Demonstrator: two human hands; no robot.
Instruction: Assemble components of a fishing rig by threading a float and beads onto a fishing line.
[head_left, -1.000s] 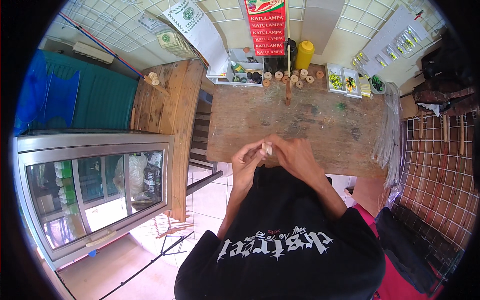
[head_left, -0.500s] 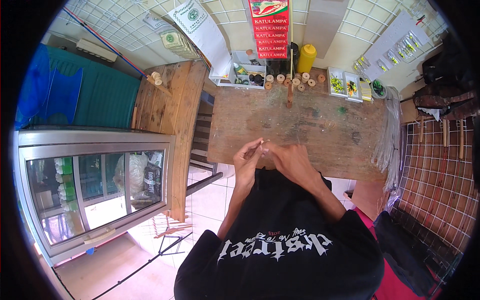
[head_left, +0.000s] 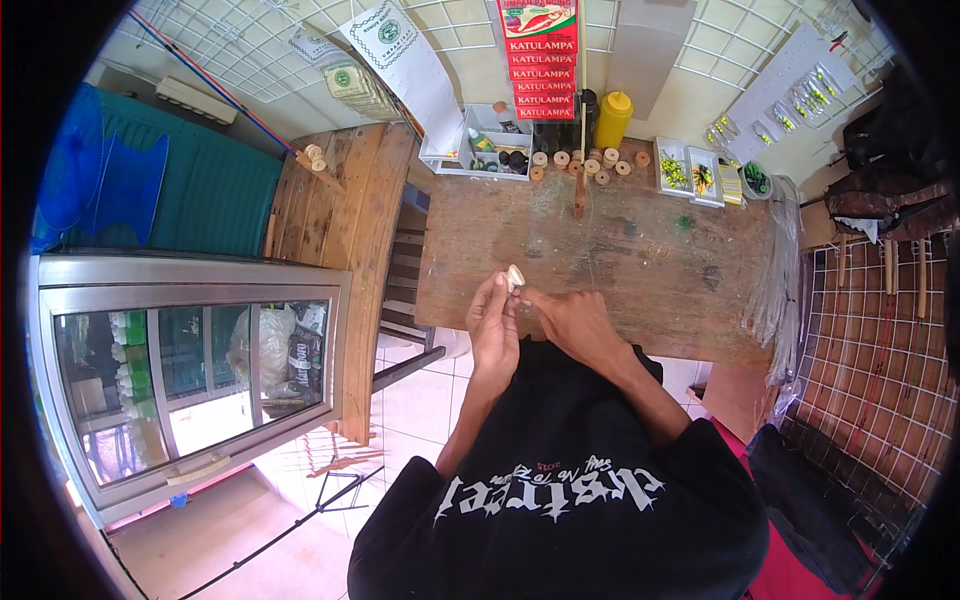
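Note:
My left hand pinches a small pale wooden spool upright between thumb and fingers, above the near part of the worktable. Close beside the spool, my right hand is curled, its fingertips meeting near the spool's lower edge. Whatever those fingertips grip is too small to make out. Beyond both hands, a short wooden post stands on the tabletop, with more wooden spools of the same kind grouped around it.
The wooden worktable carries a white organiser with small bottles, a yellow squeeze bottle, and white trays of small coloured pieces. Clear plastic strips hang at its right edge. A glass-fronted cabinet stands left.
The spool has turned and risen in my left hand, so its round face now shows. My right hand has drawn slightly back from it to the right.

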